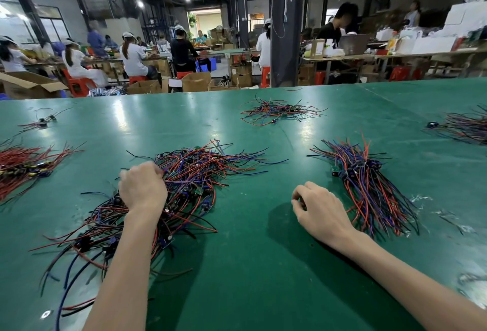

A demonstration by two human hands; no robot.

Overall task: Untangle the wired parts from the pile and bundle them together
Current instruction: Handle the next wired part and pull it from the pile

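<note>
A big tangled pile (189,178) of red, blue and black wired parts with small circuit boards lies on the green table (250,265), left of centre. My left hand (142,186) is in that pile with its fingers curled round some wires. A sorted bundle (369,188) of the same wired parts lies to the right, its wires roughly aligned. My right hand (319,212) hovers over bare table just left of that bundle, fingers curled, with nothing visible in them.
More wire heaps lie around: a red one (21,167) at the left edge, a small one (42,120) far left, one (279,112) at the back centre, one (466,128) at the right edge. People work at benches beyond the table.
</note>
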